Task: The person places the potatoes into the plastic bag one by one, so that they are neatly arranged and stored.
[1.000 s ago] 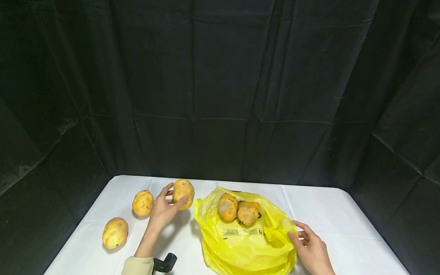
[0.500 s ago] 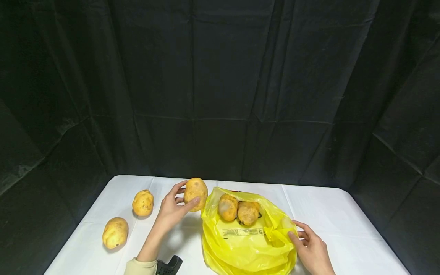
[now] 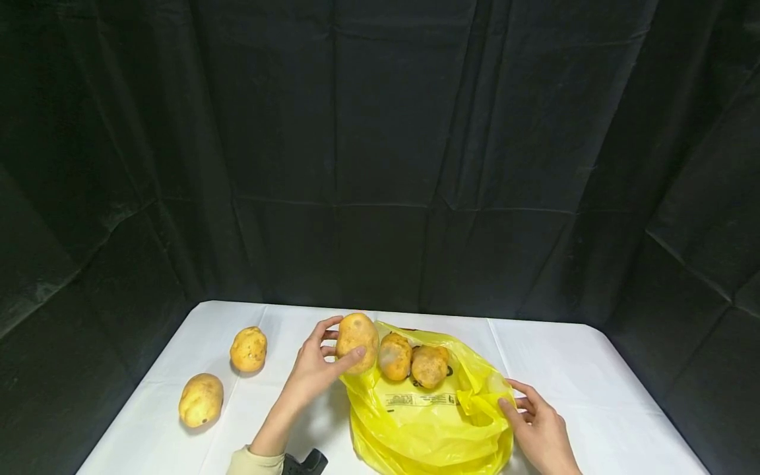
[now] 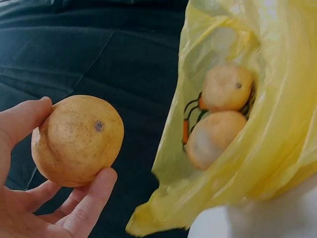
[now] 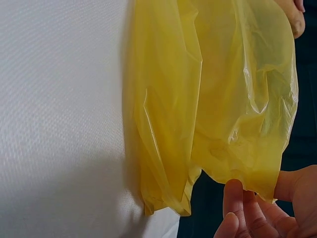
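Observation:
My left hand [image 3: 317,366] grips a potato [image 3: 357,343] between thumb and fingers, raised at the left rim of a yellow plastic bag [image 3: 415,435]. In the left wrist view the held potato [image 4: 79,141] has a dark spot and hangs beside the bag's mouth. Two more potatoes [image 3: 394,357] [image 3: 430,367] lie side by side inside the open bag. At the bag's right edge my right hand [image 3: 539,425] pinches the rim between thumb and fingers. The right wrist view shows those fingers [image 5: 233,198] on the yellow film [image 5: 237,148].
Two potatoes, one farther back [image 3: 248,349] and one nearer [image 3: 201,400], rest on the left of the white-covered table [image 3: 611,409]. Black curtains [image 3: 380,165] stand behind the table and along both sides.
My left hand has carried its potato rightward, from left of the bag to its left rim. The right hand stays in place on the bag's edge.

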Available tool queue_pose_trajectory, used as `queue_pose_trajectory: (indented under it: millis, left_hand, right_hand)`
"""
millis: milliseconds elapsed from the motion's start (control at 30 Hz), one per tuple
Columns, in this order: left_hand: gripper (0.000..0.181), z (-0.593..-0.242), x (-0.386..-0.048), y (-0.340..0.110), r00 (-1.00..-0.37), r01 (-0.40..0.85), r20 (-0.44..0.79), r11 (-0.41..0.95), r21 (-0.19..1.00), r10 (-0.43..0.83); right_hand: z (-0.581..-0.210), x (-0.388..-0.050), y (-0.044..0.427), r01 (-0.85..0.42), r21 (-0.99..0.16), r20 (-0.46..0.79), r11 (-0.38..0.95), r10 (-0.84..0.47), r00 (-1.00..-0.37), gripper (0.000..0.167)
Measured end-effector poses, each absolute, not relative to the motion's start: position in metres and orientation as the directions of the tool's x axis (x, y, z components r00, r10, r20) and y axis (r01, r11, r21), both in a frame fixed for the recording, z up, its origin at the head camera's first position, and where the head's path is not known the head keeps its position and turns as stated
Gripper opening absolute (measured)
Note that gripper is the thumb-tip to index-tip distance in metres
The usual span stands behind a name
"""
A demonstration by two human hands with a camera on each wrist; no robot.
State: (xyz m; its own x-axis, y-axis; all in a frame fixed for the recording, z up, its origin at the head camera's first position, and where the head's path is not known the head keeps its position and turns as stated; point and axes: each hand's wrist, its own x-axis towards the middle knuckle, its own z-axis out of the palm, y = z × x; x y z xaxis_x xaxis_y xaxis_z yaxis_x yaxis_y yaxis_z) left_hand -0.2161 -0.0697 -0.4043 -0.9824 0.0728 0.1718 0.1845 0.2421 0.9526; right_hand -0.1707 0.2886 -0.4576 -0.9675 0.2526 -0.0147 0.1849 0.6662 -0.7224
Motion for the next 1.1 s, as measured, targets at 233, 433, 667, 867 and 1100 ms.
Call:
queue_pose_trajectory:
  millis: [233, 433, 667, 867, 1100]
  left_hand:
    - [0.067, -0.411, -0.211, -0.054, -0.977, 0.167, 0.132, 0.219, 0.961, 0.166]
    - [0.068, -0.419, -0.208, -0.041, -0.968, 0.174, 0.121, 0.243, 0.954, 0.218]
    - [0.068, -0.427, -0.205, -0.025, -0.962, 0.159, 0.093, 0.252, 0.955, 0.257]
    - [0.068, -0.439, -0.203, -0.014, -0.961, 0.155, 0.077, 0.285, 0.946, 0.266]
    - [0.065, -0.449, -0.202, -0.001, -0.954, 0.146, 0.06, 0.279, 0.949, 0.294]
  right_hand:
    - [-0.458, -0.171, 0.29, 0.185, -0.727, -0.023, 0.661, 0.246, -0.969, 0.045]
    - [-0.457, -0.171, 0.289, 0.202, -0.727, -0.038, 0.656, 0.255, -0.966, 0.044]
    - [-0.457, -0.171, 0.29, 0.197, -0.723, -0.033, 0.662, 0.252, -0.967, 0.044]
    - [-0.457, -0.171, 0.29, 0.195, -0.729, -0.033, 0.657, 0.25, -0.968, 0.044]
    - [-0.456, -0.17, 0.29, 0.185, -0.73, -0.023, 0.658, 0.247, -0.969, 0.044]
